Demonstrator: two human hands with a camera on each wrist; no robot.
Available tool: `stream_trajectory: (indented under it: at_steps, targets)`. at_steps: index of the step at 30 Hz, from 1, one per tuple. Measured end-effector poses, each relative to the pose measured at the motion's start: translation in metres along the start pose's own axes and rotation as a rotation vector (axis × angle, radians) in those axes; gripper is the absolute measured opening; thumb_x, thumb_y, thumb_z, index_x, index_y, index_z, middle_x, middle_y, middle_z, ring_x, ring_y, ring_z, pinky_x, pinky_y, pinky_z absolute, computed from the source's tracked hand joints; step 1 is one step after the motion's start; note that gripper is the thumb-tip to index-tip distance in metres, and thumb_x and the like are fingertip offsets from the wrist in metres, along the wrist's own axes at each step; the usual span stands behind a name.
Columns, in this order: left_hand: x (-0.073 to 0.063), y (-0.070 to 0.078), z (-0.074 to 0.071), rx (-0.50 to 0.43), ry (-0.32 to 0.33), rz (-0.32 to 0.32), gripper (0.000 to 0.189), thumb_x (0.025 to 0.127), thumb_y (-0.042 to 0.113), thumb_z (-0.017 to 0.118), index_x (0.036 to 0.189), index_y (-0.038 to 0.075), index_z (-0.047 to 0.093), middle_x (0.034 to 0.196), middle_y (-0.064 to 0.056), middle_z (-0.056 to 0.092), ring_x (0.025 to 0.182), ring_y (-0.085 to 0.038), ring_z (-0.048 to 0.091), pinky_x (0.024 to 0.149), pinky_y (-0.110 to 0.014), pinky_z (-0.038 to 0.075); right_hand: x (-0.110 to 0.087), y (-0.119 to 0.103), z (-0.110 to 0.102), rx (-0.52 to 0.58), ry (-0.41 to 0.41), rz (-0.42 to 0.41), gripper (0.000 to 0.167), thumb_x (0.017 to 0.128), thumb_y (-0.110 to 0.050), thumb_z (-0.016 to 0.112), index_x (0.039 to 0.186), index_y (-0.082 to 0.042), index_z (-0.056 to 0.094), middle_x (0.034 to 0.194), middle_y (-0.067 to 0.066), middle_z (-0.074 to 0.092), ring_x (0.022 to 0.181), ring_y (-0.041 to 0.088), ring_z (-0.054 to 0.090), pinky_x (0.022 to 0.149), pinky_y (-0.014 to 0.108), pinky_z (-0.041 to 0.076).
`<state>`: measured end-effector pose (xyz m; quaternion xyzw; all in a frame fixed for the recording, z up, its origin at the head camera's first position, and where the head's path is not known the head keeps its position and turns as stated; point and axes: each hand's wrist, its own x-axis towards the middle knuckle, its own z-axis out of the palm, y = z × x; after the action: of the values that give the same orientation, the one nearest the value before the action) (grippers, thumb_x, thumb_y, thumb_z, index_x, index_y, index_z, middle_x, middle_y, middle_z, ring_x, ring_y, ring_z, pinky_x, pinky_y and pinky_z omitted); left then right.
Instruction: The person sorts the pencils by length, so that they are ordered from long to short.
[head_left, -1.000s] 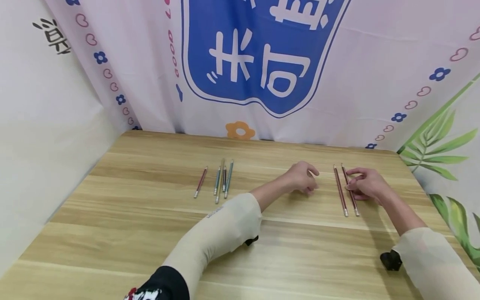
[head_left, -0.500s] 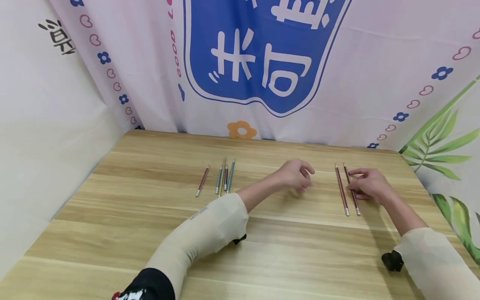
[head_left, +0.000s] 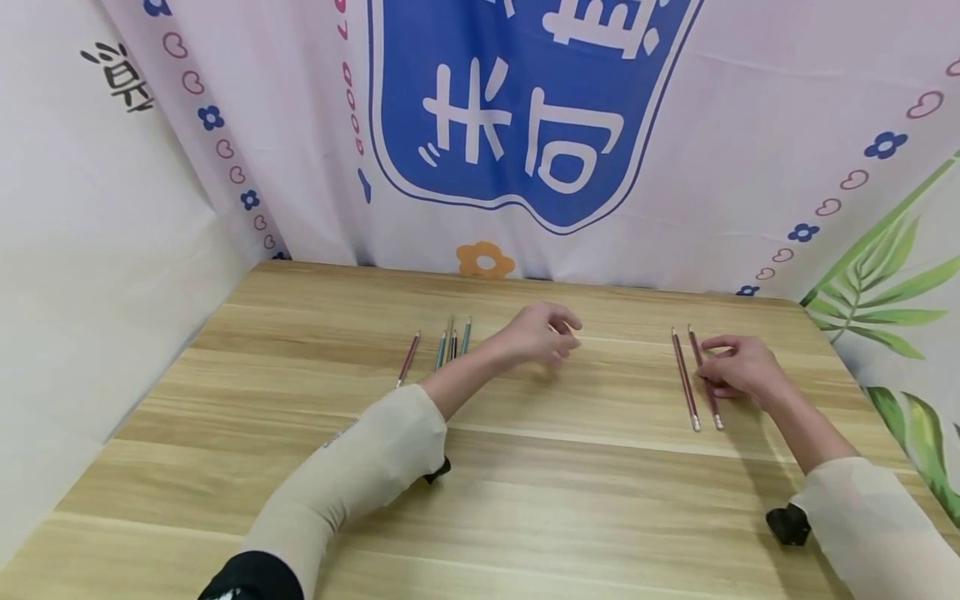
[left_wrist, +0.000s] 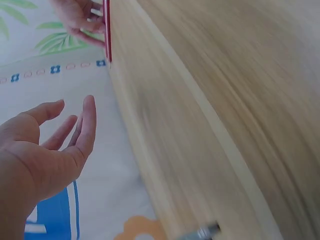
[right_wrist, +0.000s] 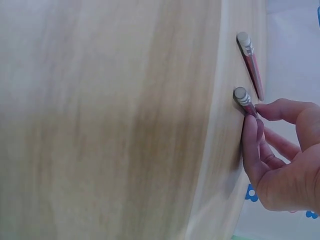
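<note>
My right hand (head_left: 738, 367) pinches a dark red pencil (head_left: 715, 410) between thumb and fingers on the right side of the table. In the right wrist view its white eraser end (right_wrist: 241, 93) sticks out past the fingertips, close to the wood. A second dark red pencil (head_left: 686, 380) lies beside it on the left, nearly parallel. My left hand (head_left: 534, 335) is over the middle of the table, holding nothing. Its fingers are relaxed and apart in the left wrist view. Behind the left forearm, several pencils (head_left: 466, 335) in blue, dark and tan lie grouped, their lower ends hidden.
A shorter red pencil (head_left: 408, 358) rests left of the group, its lower end right at the sleeve. The wooden table (head_left: 570, 500) meets a printed curtain (head_left: 660, 250) at its back edge. White walls stand on both sides.
My left hand has moved left, away from the two red pencils, and its forearm now covers part of the pencil group. The right hand stays at its pencil.
</note>
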<state>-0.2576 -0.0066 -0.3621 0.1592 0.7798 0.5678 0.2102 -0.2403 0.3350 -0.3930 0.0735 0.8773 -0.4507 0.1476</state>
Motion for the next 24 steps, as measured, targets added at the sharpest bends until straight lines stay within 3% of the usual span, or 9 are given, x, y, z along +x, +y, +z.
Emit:
stream_trajectory:
  at_steps: [7,15,24]
  targets:
    - [-0.014,-0.009,-0.032,0.006,0.049,-0.001,0.035,0.099,0.001,0.065,0.132,-0.009,0.06,0.104,-0.016,0.062,0.1,-0.036,0.068,0.085,-0.045,0.066,-0.005,-0.002,0.002,-0.011,0.05,-0.024,0.07,0.095,-0.003,0.068,0.151,0.016,0.031,0.086,0.004,0.068,0.071,0.009,0.068,0.064,0.029,0.066]
    - [-0.027,-0.015,-0.062,0.033,0.108,0.019,0.035,0.099,0.0,0.064,0.132,-0.012,0.059,0.105,-0.019,0.063,0.102,-0.044,0.067,0.087,-0.052,0.064,-0.013,-0.013,0.008,-0.033,0.159,-0.123,0.052,0.1,-0.007,0.063,0.142,0.017,0.044,0.093,0.013,0.064,0.067,0.01,0.066,0.061,0.028,0.065]
    - [-0.044,-0.03,-0.09,0.067,0.226,-0.009,0.033,0.098,-0.004,0.063,0.129,-0.014,0.06,0.106,-0.024,0.066,0.092,-0.037,0.07,0.088,-0.052,0.064,-0.019,-0.037,0.03,0.053,0.103,-0.205,0.045,0.099,-0.001,0.06,0.139,0.018,0.048,0.094,0.013,0.061,0.065,0.007,0.065,0.061,0.027,0.065]
